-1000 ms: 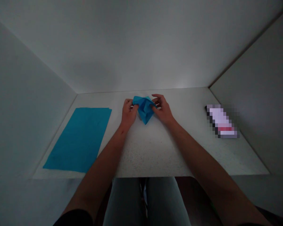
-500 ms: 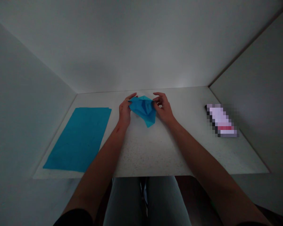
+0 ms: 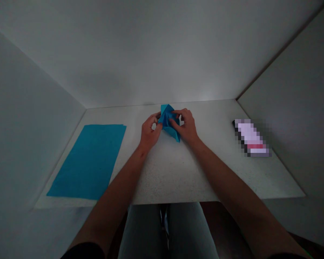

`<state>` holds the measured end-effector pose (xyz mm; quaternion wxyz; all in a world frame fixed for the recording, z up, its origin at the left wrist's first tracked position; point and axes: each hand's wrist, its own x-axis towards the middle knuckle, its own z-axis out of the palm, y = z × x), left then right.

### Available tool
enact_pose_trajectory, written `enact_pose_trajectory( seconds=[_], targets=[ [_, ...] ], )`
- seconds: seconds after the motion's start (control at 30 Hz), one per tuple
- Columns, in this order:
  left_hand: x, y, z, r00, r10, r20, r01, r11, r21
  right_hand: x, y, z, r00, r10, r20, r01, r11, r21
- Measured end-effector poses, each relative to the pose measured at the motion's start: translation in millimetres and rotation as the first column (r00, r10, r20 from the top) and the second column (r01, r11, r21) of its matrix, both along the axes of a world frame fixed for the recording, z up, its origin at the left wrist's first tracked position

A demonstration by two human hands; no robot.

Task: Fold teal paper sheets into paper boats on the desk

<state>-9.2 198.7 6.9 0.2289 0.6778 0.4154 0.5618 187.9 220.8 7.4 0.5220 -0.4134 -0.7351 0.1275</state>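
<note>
A partly folded piece of blue paper is held just above the white table, near its far middle. My left hand pinches the paper's left side with curled fingers. My right hand grips its right side, thumb and fingers closed on the folds. The paper is gathered into a narrow upright shape with a point hanging toward me.
A flat sheet of blue paper lies on the table's left part. A blurred oblong object lies at the right near the side wall. White walls close the table in at the left, back and right. My legs show below the front edge.
The blue paper has been squeezed from a wide open shape into a narrower one. Both hands have come closer together, and my left fingers have curled onto the paper.
</note>
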Motion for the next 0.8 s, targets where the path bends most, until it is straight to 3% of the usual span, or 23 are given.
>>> enact_pose_trajectory(
  seconds=[0.23, 0.4, 0.6, 0.7, 0.8],
  targets=[
    [2.1, -10.0, 9.1, 0.989, -0.136, -0.057, 0.138, 0.99, 0.031, -0.6, -0.8, -1.3, 0.998, -0.066, -0.021, 0.066, 0.998, -0.006],
    [2.9, -9.4, 9.5, 0.987, -0.153, -0.056, 0.157, 0.986, 0.062, 0.1, 1.7, -4.3, 0.991, -0.115, -0.073, 0.111, 0.993, -0.048],
    [2.7, -4.3, 6.5, 1.0, 0.025, -0.001, -0.025, 0.999, 0.029, -0.3, 5.1, -5.8, 0.947, -0.028, -0.321, -0.034, 0.982, -0.187],
    [1.0, -0.9, 4.5, 0.989, 0.126, 0.081, -0.122, 0.991, -0.052, 1.7, 11.9, -6.7, 0.858, 0.022, -0.514, -0.158, 0.962, -0.221],
    [-1.8, 1.5, 3.1, 0.975, 0.196, 0.108, -0.181, 0.974, -0.134, 7.9, 22.7, -9.7, 0.743, -0.03, -0.668, -0.163, 0.961, -0.225]
  ],
)
